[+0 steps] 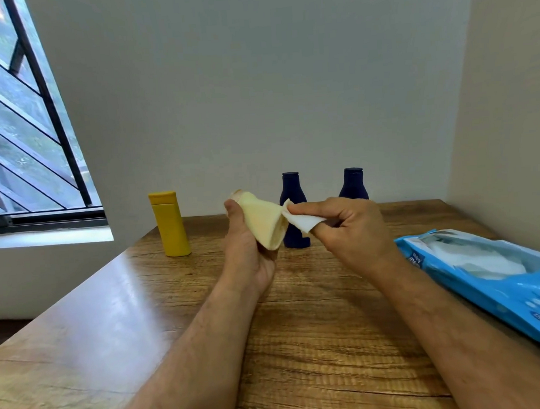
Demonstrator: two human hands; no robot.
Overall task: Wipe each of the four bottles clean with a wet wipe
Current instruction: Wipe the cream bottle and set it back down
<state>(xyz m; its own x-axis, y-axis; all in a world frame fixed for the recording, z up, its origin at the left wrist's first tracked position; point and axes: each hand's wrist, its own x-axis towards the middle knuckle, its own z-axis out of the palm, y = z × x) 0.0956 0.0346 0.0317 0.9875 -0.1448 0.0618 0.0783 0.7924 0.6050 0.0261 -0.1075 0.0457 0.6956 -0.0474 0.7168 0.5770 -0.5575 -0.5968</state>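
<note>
My left hand [248, 253] holds a cream-coloured bottle [263, 225] up above the table, tilted with its cap toward the upper left. My right hand [349, 228] pinches a folded white wet wipe [301, 221] and presses it against the bottle's right side. A yellow bottle [169, 224] stands upright at the back left of the table. Two dark blue bottles stand at the back by the wall: one [294, 203] partly hidden behind the held bottle and the wipe, the other [353, 183] partly hidden behind my right hand.
The wooden table [142, 307] runs up to a pale wall. A blue pack of wet wipes [494, 282] lies open at the right edge. A barred window [20, 124] fills the left side, and a second wall closes in on the right.
</note>
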